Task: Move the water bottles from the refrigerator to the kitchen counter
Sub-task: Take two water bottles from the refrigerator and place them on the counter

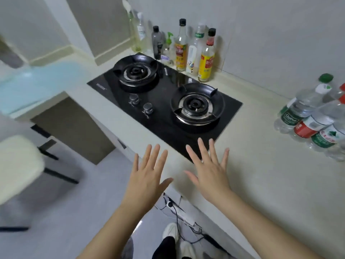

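— Pale cream counter [270,184], smooth and matte, set against grey-white wall tiles; black glass stove [164,101] sunk into it, two round burners with dark metal rings, two steel knobs in front

— Any water bottles out yet?

— Yes, a cluster of water bottles [313,120] standing on the counter at the far right, packed tight and touching, partly cut off by the frame edge. Clear ribbed plastic, green and red labels, one green cap and a red one showing

— So done?

— Hard to say. Some clearly delivered; no refrigerator in view, so no telling how many are left inside. Judged as mid-task, between trips

— And the hands?

— Both empty. Left hand [147,176] spread wide, palm down, over the counter's front edge. Right hand [209,171] also splayed flat, fingertips over the stove's near corner; touching or hovering, cannot tell. Nothing gripped by either

— Anything else back there?

— Row of sauce bottles [188,51] behind the stove by the wall: tall glass and plastic, yellow and white labels, black and red caps. Blurred pale blue surface at far left, cables trailing on the grey floor below
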{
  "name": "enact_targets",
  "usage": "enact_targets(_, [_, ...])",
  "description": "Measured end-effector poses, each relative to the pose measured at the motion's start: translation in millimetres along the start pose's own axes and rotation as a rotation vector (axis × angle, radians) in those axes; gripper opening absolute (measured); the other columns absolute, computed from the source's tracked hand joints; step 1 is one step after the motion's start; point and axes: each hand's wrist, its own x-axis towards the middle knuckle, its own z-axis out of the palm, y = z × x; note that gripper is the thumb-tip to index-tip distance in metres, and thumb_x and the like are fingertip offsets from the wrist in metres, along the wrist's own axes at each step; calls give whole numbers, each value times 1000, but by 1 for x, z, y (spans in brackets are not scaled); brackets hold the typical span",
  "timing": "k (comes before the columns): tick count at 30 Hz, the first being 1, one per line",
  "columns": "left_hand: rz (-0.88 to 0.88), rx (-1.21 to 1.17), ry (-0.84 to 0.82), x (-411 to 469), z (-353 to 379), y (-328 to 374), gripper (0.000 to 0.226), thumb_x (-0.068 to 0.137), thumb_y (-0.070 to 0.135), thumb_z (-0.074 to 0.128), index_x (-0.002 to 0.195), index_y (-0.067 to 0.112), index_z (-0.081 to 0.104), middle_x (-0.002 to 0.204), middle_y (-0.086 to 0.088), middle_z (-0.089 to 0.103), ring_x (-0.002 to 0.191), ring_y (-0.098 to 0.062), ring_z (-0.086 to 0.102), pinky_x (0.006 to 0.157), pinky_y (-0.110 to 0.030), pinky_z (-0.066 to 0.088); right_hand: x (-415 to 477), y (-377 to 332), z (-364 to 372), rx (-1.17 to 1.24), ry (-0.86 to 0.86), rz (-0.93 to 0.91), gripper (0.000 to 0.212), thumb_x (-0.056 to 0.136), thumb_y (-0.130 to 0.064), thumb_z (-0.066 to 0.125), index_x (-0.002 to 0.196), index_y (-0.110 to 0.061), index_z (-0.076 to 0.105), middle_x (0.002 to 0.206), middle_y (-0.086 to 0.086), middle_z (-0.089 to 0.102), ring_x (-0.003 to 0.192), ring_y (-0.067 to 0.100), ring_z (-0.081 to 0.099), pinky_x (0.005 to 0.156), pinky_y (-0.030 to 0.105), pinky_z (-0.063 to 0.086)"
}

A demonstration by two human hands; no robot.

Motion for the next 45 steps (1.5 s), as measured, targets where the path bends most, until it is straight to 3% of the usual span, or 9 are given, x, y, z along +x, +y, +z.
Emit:
enact_targets(12, [-749,-81,112,-190,-19,-35,79,88,62,38,153,22,19,161,-2,11,150,-24,2,118,-50,13,-24,-160,-10,122,-52,-627,80,82,-73,-1,153,-40,-15,165,2,-16,147,29,-28,111,61,-22])
enact_targets(17, [-973,-31,205,-270,-39,-61,78,91,67,30,153,22,19,161,-5,14,150,-25,4,117,-50,15,-47,-241,-21,91,-41,-839,80,83,-73,1,155,-38,-10,166,3,-14,149,31,-22,113,62,-16])
enact_targets(23, [-1173,17,275,-390,-62,-95,79,89,67,24,153,22,18,161,-4,15,149,-24,5,114,-51,20,-99,-357,-22,75,16,-1030,75,89,-69,22,155,-33,16,163,9,23,150,36,11,113,68,13])
enact_targets(28, [-1368,48,298,-516,-75,-125,80,90,71,14,153,21,21,161,-5,16,149,-25,5,114,-56,26,-161,-469,-20,98,46,-1156,74,88,-67,28,153,-31,27,158,10,35,146,36,17,111,64,14])
enact_targets(31, [-1449,83,306,-583,-85,-137,80,90,72,14,152,22,20,160,-7,19,149,-28,9,113,-57,27,-198,-528,-20,115,17,-1237,74,88,-67,28,153,-32,25,159,10,33,147,36,15,110,69,25])
enact_targets(33, [-1509,115,326,-617,-91,-142,80,90,72,9,152,23,17,161,-6,16,149,-27,9,115,-54,23,-222,-562,-22,125,2,-1316,74,89,-67,28,154,-33,21,161,9,28,149,37,15,112,68,21])
enact_targets(36, [-1583,138,385,-659,-100,-144,79,88,70,21,153,27,11,162,0,7,150,-22,1,117,-49,14,-251,-604,-27,127,-4,-1433,73,90,-67,27,155,-34,18,163,8,22,150,36,14,114,63,10])
enact_targets(41, [-1719,192,385,-714,-112,-147,80,89,70,20,153,23,15,161,-2,12,149,-22,5,115,-50,18,-290,-668,-30,119,-43,-1623,72,93,-67,26,156,-35,14,165,7,15,151,37,8,115,61,14])
enact_targets(45, [-1880,228,397,-749,-120,-140,79,91,68,25,155,23,11,162,-1,0,150,-19,-8,119,-50,13,-329,-722,-28,131,-80,-1829,72,93,-68,23,156,-36,7,165,7,9,151,37,5,115,56,12])
